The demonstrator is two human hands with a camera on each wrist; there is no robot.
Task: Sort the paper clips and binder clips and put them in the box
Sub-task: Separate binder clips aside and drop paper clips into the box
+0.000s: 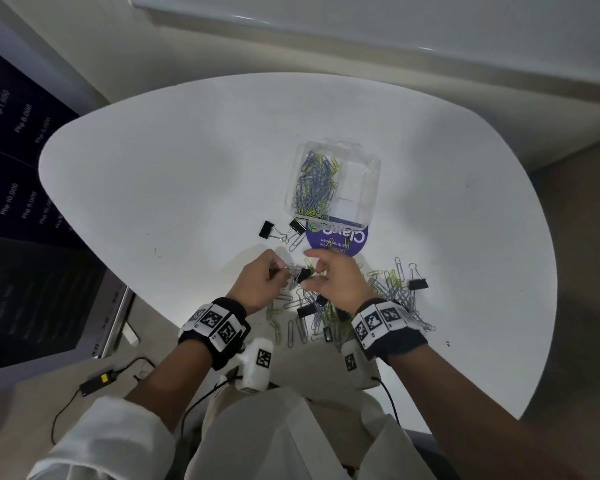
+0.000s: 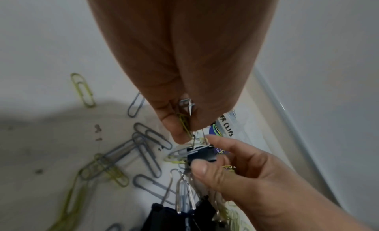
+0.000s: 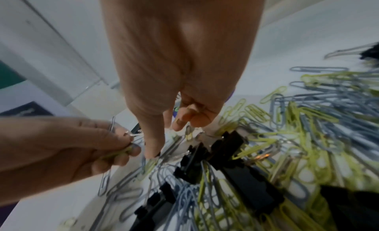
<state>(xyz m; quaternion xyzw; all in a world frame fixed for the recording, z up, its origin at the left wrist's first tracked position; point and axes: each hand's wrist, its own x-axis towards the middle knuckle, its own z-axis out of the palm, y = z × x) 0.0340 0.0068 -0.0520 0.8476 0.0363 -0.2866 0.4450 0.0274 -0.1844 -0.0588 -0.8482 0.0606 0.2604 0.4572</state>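
Just above the white table (image 1: 174, 174), my two hands work on one black binder clip (image 1: 303, 274). My left hand (image 1: 280, 271) pinches its silver wire handle (image 2: 187, 104) together with a yellow-green paper clip (image 2: 184, 123). Thumb and forefinger of my right hand (image 1: 317, 271) pinch the clip's black body (image 2: 202, 155). The clear plastic box (image 1: 369, 188) stands open beyond the hands, with several grey and yellow paper clips (image 1: 314, 185) in its left compartment. Loose paper clips (image 1: 388, 289) and binder clips lie under and to the right of my hands.
Two black binder clips (image 1: 267, 229) (image 1: 297, 226) lie left of the box's near end. Another binder clip (image 1: 418, 284) sits at the right of the pile. A round purple label (image 1: 340, 239) lies under the box. A dark screen (image 1: 21, 202) stands to the left.
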